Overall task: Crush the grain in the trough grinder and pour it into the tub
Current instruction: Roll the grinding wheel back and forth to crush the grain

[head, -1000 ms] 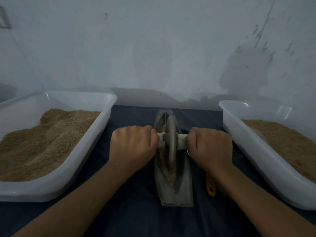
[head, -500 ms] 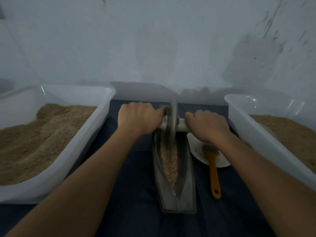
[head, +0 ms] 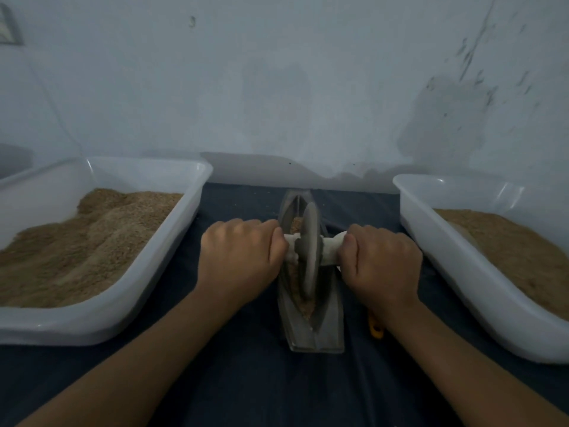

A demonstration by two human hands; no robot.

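Note:
A grey boat-shaped trough grinder (head: 329,331) lies lengthwise on the dark cloth, between two tubs. Brown grain (head: 307,308) lies along its groove. A grey grinding wheel (head: 308,251) stands upright in the trough's middle on a white axle handle (head: 331,246). My left hand (head: 238,260) grips the axle's left end and my right hand (head: 383,263) grips its right end. The left white tub (head: 172,241) holds a heap of grain, and the right white tub (head: 446,241) holds grain too.
A yellow brush handle (head: 376,329) sticks out from under my right wrist, beside the trough. The dark cloth (head: 277,386) covers the table in front. A pale wall stands close behind the trough and tubs.
The wheel was pushed to the trough's far end half a second ago. Both hands have now pulled it back to the middle. My right arm again hides the white dish and brush head.

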